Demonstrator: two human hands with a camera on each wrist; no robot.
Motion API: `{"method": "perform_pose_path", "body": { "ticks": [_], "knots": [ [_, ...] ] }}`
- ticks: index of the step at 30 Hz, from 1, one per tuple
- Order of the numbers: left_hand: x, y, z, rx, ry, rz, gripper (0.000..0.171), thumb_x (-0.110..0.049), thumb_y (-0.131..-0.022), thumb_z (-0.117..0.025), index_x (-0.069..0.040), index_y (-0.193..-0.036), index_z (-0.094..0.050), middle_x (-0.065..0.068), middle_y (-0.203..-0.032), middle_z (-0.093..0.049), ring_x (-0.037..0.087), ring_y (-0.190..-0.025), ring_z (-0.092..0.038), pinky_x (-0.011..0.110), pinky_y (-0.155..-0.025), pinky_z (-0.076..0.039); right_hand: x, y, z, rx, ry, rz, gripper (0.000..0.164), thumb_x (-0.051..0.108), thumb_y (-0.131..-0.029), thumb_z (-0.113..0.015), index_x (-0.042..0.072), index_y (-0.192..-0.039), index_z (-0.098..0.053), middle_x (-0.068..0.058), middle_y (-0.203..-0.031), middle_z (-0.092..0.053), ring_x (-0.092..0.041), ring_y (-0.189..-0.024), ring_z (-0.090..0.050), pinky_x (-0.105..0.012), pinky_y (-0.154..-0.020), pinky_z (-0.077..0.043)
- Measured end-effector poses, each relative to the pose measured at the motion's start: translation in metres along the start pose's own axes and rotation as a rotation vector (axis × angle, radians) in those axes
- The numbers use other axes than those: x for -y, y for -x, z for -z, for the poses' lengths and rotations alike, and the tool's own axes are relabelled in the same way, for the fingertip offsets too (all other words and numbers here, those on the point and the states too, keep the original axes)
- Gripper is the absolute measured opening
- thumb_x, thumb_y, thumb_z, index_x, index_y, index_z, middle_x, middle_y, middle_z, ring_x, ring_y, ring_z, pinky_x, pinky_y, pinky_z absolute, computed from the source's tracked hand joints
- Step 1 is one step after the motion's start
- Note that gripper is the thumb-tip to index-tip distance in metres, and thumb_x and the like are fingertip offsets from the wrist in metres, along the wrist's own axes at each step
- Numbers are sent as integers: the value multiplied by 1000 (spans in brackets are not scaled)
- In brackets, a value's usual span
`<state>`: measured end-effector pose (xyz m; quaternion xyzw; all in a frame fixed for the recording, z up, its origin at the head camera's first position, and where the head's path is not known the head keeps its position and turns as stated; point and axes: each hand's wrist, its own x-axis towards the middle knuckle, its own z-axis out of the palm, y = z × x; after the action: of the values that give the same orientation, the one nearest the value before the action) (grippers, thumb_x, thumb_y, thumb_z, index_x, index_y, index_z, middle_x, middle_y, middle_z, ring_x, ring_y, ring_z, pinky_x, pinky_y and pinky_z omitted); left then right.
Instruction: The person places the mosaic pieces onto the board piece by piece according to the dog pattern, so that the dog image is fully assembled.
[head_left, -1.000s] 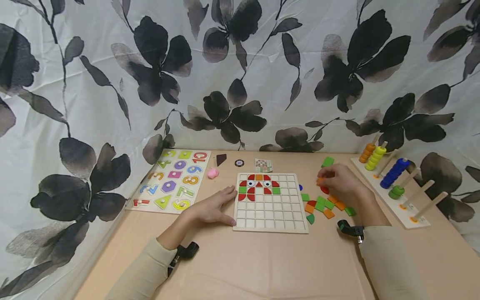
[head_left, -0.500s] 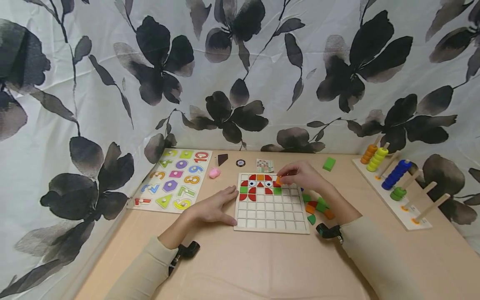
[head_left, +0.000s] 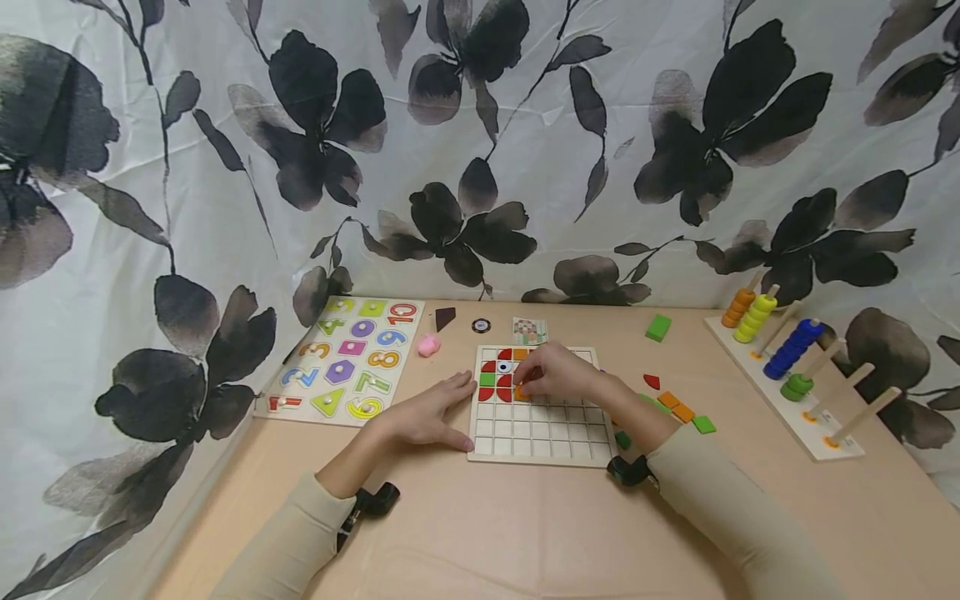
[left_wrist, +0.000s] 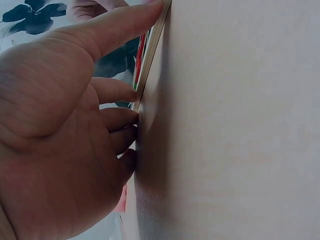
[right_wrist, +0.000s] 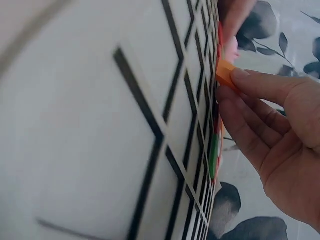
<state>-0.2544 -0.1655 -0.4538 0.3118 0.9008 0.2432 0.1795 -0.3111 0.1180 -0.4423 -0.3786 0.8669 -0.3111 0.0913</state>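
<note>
A white grid board [head_left: 542, 433] lies on the table, with red, green, orange and eye-patterned tiles set in its upper rows. My right hand [head_left: 561, 372] is over the board and pinches an orange square tile [right_wrist: 225, 71] between thumb and fingers, right at the grid beside the red tiles [head_left: 496, 394]. That hand covers part of the tile pattern in the head view. My left hand [head_left: 422, 415] rests at the board's left side, fingers extended. In the left wrist view its thumb and fingertips touch the board's edge [left_wrist: 151, 56].
Loose green and orange tiles [head_left: 681, 412] lie right of the board, partly behind the right forearm. A number puzzle [head_left: 348, 362] stands left, a peg stacker [head_left: 780, 379] right. Behind the board are a picture card [head_left: 530, 331], a pink lump [head_left: 429, 345] and a green block [head_left: 657, 327].
My right hand has moved left from the loose tiles onto the board, carrying the orange tile. A red tile now shows where it was. My left hand stays at the board's edge.
</note>
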Motion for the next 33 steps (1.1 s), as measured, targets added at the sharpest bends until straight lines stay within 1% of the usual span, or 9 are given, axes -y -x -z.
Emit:
{"method": "perform_pose_path", "body": {
  "ticks": [3, 7, 10, 14, 18, 22, 26, 29, 33],
  "knots": [
    [0, 0, 0, -2, 4, 1, 102, -52, -76, -76, -10, -153, -24, 9, -161, -9, 26, -148, -4, 45, -118, -10, 2, 0, -4, 5, 36, 0, 10, 11, -81, -77, 14, -91, -76, 9, -84, -70, -8, -71, -58, -23, -64, -51],
    [1, 0, -2, -6, -4, -3, 102, -52, -76, -76, -9, -153, -24, 9, -161, -9, 26, -148, -5, 44, -118, -10, 6, 3, -8, -4, 100, -3, 9, 11, -82, -76, 13, -91, -76, 7, -88, -70, -7, -76, -59, -24, -69, -52],
    [2, 0, -2, -6, -11, -4, 102, -52, -76, -76, -9, -153, -24, 9, -161, -9, 26, -148, -5, 43, -118, -10, 8, 4, -10, 15, 182, 6, 10, 14, -84, -75, 14, -94, -76, 7, -93, -69, -6, -81, -58, -25, -75, -51],
    [1, 0, -2, -6, -8, -3, 102, -52, -76, -76, -10, -153, -24, 9, -161, -9, 26, -148, -5, 43, -118, -10, 9, 4, -11, 52, 276, 31, 13, 16, -86, -73, 14, -98, -76, 6, -94, -66, -7, -83, -56, -26, -76, -50],
    [0, 0, -1, -8, -7, -3, 102, -52, -76, -76, -10, -153, -24, 9, -161, -9, 27, -148, -5, 44, -118, -10, 7, 6, -8, 43, 269, 32, 16, 16, -85, -74, 13, -100, -76, 6, -92, -67, -7, -80, -56, -26, -73, -50],
    [-1, 0, -1, -6, -14, -8, 102, -52, -76, -76, -10, -153, -24, 10, -161, -9, 28, -148, -5, 44, -118, -10, 5, 19, 5, -30, 195, -4, 22, 18, -84, -75, 14, -107, -75, 5, -96, -68, -13, -81, -57, -27, -71, -49],
    [-1, -1, -1, -11, -24, -17, 102, -51, -77, -76, -8, -153, -24, 10, -161, -9, 27, -148, -5, 43, -118, -11, -1, 44, 30, -144, 112, -62, 30, 20, -85, -74, 15, -114, -71, 0, -109, -66, -18, -87, -57, -31, -72, -50],
    [0, -1, -2, -17, -34, -20, 101, -51, -77, -76, -8, -153, -24, 10, -161, -10, 26, -148, -6, 42, -118, -11, -12, 68, 50, -231, 81, -102, 31, 22, -87, -73, 18, -117, -69, 1, -112, -64, -16, -87, -56, -31, -72, -51],
    [2, 0, -3, -18, -42, -12, 101, -53, -77, -75, -9, -153, -24, 9, -161, -10, 25, -148, -6, 42, -118, -12, -34, 97, 73, -370, 47, -190, 29, 27, -88, -71, 21, -117, -68, 4, -109, -65, -14, -87, -56, -29, -73, -50]
  ]
}}
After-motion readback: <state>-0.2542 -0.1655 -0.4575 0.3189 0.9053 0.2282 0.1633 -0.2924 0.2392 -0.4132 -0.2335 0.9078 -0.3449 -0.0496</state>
